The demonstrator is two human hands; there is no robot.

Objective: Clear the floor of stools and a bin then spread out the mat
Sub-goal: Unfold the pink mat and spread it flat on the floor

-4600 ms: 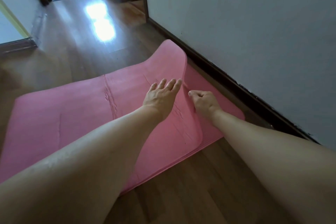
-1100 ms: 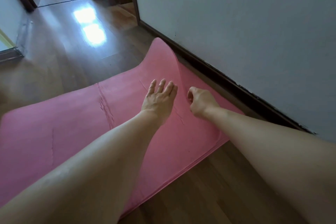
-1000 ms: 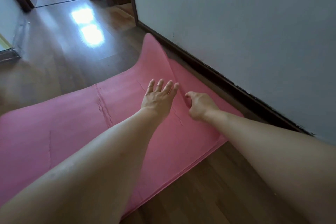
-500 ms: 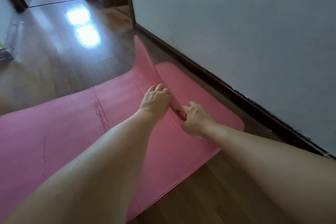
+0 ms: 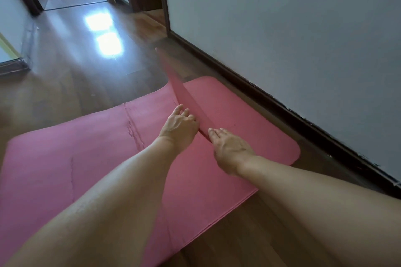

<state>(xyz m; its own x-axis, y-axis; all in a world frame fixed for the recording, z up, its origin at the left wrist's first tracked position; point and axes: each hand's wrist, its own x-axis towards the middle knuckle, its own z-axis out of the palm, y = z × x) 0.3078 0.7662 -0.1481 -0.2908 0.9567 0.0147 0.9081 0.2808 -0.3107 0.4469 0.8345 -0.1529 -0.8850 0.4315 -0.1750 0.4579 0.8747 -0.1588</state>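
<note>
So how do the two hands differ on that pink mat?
The left hand has curled fingers against the upright fold of the mat; the right hand lies flat, fingers straight. The left hand sits farther from the wall, the right hand nearer it. Both touch the mat at the fold's base.

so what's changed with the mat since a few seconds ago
The flap of the mat has swung up from lying folded over to standing nearly on edge, baring more mat by the wall. The left hand went from flat on it to fingers curled at its base; the right hand let go of its edge and now lies flat. The rest of the mat stayed put on the floor.
</note>
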